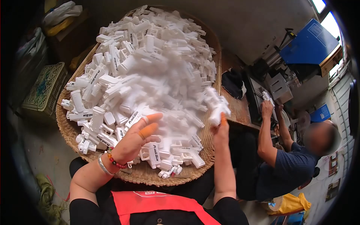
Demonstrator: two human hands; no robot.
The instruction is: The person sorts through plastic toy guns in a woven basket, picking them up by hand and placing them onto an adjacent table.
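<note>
A large woven basket (pixel 67 131) holds a heap of white plastic toy guns (pixel 112 82) with dark lettering on their sides. Over the heap's near left part, my left hand (pixel 140 133) is spread, with orange coverings on its fingers and nothing held in it. My right hand (pixel 221 129) grips a white toy gun (pixel 216 107) upright at the basket's right rim; that gun is smeared by motion. Some pieces in the middle of the heap are blurred too.
A co-worker (pixel 287 161) sits at the right, a white piece in hand, by a bench (pixel 236 107) with a black cloth (pixel 232 82) and machinery. A plastic crate (pixel 43 88) stands at the left. A yellow bag (pixel 294 204) lies at the lower right.
</note>
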